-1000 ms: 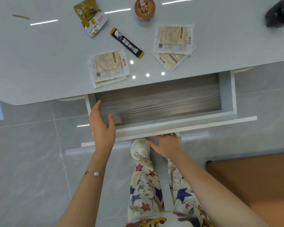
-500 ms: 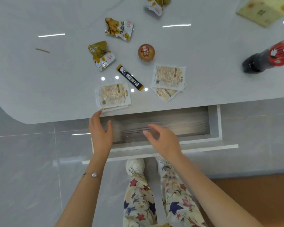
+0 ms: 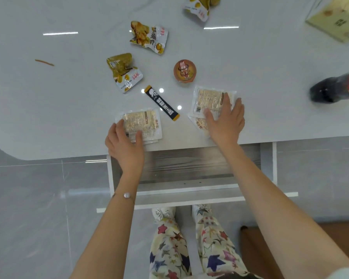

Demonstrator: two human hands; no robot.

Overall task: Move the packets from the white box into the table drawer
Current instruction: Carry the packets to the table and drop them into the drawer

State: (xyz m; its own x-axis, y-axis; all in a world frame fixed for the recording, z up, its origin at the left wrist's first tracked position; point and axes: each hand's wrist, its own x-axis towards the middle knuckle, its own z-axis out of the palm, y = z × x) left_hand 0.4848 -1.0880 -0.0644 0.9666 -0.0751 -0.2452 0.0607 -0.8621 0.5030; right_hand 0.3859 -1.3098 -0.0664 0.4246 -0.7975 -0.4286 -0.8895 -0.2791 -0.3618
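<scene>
The table drawer (image 3: 189,168) stands pulled out below the white table's near edge, its wood-grain floor bare. My left hand (image 3: 125,146) lies with spread fingers on a stack of flat clear packets (image 3: 141,121) by the edge. My right hand (image 3: 226,119) rests flat on a second pair of clear packets (image 3: 208,99) to the right. Between them lies a black stick packet (image 3: 162,102). Farther back are a yellow-green packet (image 3: 124,72), a brown-and-white packet (image 3: 149,38), another packet (image 3: 199,7) at the top, and a small round cup (image 3: 184,71).
A pale yellow-green box (image 3: 334,19) stands at the table's far right corner, and a dark bottle with a red label (image 3: 336,87) lies at the right edge. A thin brown stick (image 3: 44,62) lies far left. My legs stand under the drawer front.
Both hands have risen from the drawer front onto the table top. The left now touches the left packet stack, and the right covers the right pair. The view has tilted up.
</scene>
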